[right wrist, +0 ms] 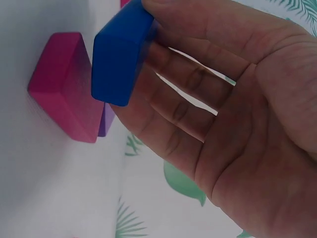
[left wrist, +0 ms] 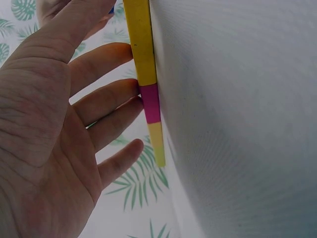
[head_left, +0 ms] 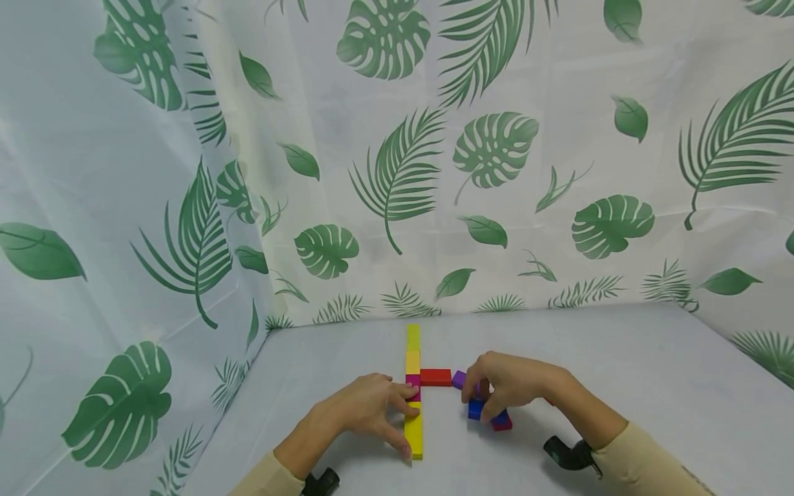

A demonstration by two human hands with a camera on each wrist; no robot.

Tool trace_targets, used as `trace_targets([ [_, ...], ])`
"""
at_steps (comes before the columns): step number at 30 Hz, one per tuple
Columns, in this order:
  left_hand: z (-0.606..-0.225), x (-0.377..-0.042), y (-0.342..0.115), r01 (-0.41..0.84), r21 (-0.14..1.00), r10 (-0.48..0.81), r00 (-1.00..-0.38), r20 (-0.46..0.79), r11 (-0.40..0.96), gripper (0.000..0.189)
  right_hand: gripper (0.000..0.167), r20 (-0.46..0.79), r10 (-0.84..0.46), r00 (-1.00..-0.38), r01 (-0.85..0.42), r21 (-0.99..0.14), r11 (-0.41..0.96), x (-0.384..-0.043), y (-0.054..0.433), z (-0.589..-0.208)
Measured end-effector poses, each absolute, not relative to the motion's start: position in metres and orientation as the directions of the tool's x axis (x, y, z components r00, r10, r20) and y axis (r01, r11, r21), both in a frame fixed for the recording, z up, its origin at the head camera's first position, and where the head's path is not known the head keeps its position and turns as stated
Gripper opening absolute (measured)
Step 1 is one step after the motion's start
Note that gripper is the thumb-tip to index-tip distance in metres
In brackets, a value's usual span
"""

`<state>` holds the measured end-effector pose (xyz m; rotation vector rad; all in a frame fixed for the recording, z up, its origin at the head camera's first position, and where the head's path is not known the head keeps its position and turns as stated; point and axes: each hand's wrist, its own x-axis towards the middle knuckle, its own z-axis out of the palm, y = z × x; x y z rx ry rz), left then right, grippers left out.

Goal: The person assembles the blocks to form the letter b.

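Note:
A straight row of blocks runs away from me: a yellow block [head_left: 414, 441] nearest, then a magenta block [left wrist: 151, 104], then paler yellow blocks [head_left: 413, 350]. My left hand [head_left: 366, 408] rests along its left side, fingers loosely extended, fingertips at the yellow and magenta blocks. A red block [head_left: 435, 377] branches right from the row, with a purple block [head_left: 459, 379] set at an angle by its far end. My right hand [head_left: 515, 377] pinches a blue block [right wrist: 119, 59] between thumb and fingers. Below it, another magenta block [right wrist: 64, 84] sits on the table.
The white table [head_left: 347, 348] meets a leaf-printed curtain [head_left: 384, 275] at the back, and more of that curtain hangs on the left. A small red bit [head_left: 549, 401] shows behind the right wrist. Black wrist gear [head_left: 567, 452] hangs under the right forearm.

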<state>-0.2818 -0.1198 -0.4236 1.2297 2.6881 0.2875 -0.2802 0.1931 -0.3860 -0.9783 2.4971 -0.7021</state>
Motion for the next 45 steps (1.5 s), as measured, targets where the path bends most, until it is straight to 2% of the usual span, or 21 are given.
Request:
trace_targets([
  [8, -0.422, -0.281, -0.120, 0.735, 0.235, 0.765, -0.640, -0.073, 0.637, 0.065, 0.026, -0.213, -0.694, -0.688, -0.483, -0.580, 0.656, -0.274, 0.186, -0.386],
  [24, -0.423, -0.281, -0.119, 0.708, 0.261, 0.747, -0.659, -0.088, 0.656, 0.063, 0.027, -0.258, -0.696, -0.670, -0.476, -0.570, 0.669, -0.269, 0.180, -0.386],
  [45, -0.423, -0.282, -0.120, 0.713, 0.256, 0.750, -0.656, -0.083, 0.652, 0.064, 0.026, -0.336, -0.687, -0.645, -0.454, -0.555, 0.697, -0.261, 0.170, -0.385],
])
